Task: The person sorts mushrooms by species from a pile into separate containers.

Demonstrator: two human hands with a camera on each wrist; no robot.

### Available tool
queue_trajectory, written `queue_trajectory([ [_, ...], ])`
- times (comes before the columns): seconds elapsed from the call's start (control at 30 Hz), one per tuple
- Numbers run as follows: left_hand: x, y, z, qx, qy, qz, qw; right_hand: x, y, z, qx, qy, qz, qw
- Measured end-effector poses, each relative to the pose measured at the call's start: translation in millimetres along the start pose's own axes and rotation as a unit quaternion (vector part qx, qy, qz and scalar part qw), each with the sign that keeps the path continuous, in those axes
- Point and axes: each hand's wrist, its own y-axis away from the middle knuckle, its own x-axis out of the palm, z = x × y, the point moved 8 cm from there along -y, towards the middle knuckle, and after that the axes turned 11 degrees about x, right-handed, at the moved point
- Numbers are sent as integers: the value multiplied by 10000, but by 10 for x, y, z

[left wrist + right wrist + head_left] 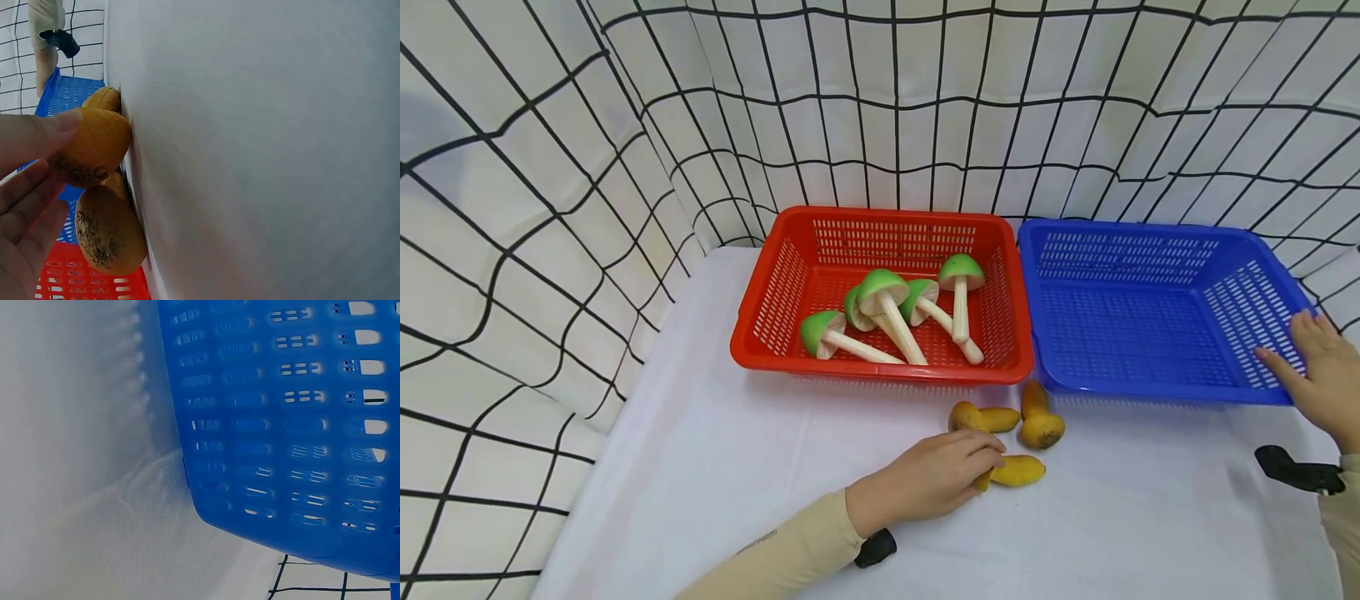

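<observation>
Left hand (928, 475) with gripped squash (1019, 471), lower centre of the frame

Handling note. Blue basket (1120, 392), right of centre: best kept steady; a light press on its rim should suffice. Right hand (1324, 371), right edge: fingers laid loosely over the rim, thumb spread along the inner wall, no clench seen. Left hand: thumb and fingers grasp the squash at its bulb end, neck pointing right. A firm hold on the bulb would seem sound, with a straight lift to spare the two neighbours just above. Whether the squash is off the cloth cannot be told.

Count, largest first.
- Black grid netting (895, 104): across the top and down the left of the frame; panels not counted.
- White tablecloth (1150, 525): one, lower half.
- Baskets: two, side by side; red basket (880, 373) at centre, blue at right, no items seen in the blue.
- Hands: two.
- Green-capped mushrooms (883, 287): five, all in the red basket, stems crossing.
- Yellow butternut-shaped squashes: three. One gripped; one lying sideways (1000, 418) above it; one with its bulb toward the viewer (1041, 432), at the front of the basket junction. Dark speckling on the bulbs.
</observation>
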Motion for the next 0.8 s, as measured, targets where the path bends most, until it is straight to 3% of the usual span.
queue_trajectory([
  [0.3, 71, -56, 37, -27, -430, 248, 9988, 11, -14, -8, 106, 16, -85, 9999],
  [0.8, 155, -54, 107, -429, -134, 576, 9973, 38, -9, -59, 153, -114, -90, 9998],
])
